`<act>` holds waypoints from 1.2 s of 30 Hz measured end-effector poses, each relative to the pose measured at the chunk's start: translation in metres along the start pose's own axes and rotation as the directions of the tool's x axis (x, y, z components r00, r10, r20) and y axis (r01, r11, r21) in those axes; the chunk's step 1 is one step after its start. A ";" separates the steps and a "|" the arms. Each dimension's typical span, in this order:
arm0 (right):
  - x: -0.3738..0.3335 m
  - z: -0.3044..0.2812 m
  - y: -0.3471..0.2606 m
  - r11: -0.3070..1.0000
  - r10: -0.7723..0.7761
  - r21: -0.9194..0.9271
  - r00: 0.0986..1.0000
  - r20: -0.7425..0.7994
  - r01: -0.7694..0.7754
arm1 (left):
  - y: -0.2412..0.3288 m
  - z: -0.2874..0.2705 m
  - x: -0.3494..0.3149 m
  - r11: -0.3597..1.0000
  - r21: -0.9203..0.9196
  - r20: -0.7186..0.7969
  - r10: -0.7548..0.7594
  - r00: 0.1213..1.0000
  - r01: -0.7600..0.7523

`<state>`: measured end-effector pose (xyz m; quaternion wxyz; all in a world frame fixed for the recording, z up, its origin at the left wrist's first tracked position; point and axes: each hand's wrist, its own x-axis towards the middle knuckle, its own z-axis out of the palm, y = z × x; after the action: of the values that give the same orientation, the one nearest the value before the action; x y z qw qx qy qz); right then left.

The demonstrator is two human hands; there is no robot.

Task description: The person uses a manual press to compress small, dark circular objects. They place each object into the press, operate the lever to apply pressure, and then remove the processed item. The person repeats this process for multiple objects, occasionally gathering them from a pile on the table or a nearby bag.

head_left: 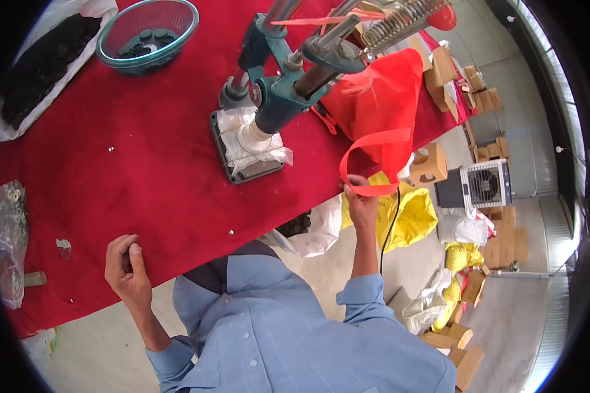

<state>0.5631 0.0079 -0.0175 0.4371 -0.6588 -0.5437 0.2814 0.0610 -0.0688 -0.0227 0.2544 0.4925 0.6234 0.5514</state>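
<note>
My right hand [362, 208] is at the table's front edge, its fingers closed around the handle strap of a red fabric bag [380, 98]. The bag lies on the table, right of a dark green hand press [278, 98]. White wrapping [233, 124] covers much of the press's dark base plate [259, 171]. Over the red cloth at the left front, my left hand [130, 272] has its fingers curled in and the thumb beside them. Its palm is hidden, so whether anything is inside cannot be made out.
A teal basin [147, 65] with small dark round parts stands at the back left, beside a white sack of black pieces [46, 72]. A clear bag of small parts [8, 236] lies far left. Yellow sacks [410, 216], cartons [505, 239] and an air cooler [484, 185] stand to the right.
</note>
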 end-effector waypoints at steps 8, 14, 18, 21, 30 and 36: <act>0.020 0.058 -0.049 0.989 -0.129 0.089 0.973 0.191 0.114 | 0.010 0.003 0.000 0.996 0.085 -0.042 0.022 0.999 -0.019; 0.035 0.087 -0.078 0.958 -0.285 0.009 0.956 0.065 0.285 | 0.014 0.001 0.003 0.987 0.151 -0.061 0.054 0.997 -0.045; 0.055 0.094 -0.080 0.913 -0.375 -0.153 0.925 0.056 0.379 | 0.020 0.002 0.003 0.990 0.138 -0.057 0.033 0.998 -0.025; 0.101 0.092 -0.051 0.771 -0.512 -0.436 0.859 0.009 0.464 | 0.021 0.002 0.004 0.989 0.142 -0.056 0.042 0.998 -0.034; 0.172 0.106 -0.022 0.782 -0.453 -0.468 0.891 0.028 0.412 | 0.022 0.001 0.006 0.990 0.140 -0.066 0.043 0.997 -0.033; 0.233 0.127 -0.008 0.751 -0.582 -0.378 0.813 0.009 0.541 | 0.024 -0.006 0.002 0.987 0.158 -0.080 0.005 0.997 0.007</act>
<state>0.5100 0.2662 -0.0442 0.4007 -0.5482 -0.7341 -0.0052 0.0635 -0.0719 0.0015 0.1896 0.4882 0.6751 0.5196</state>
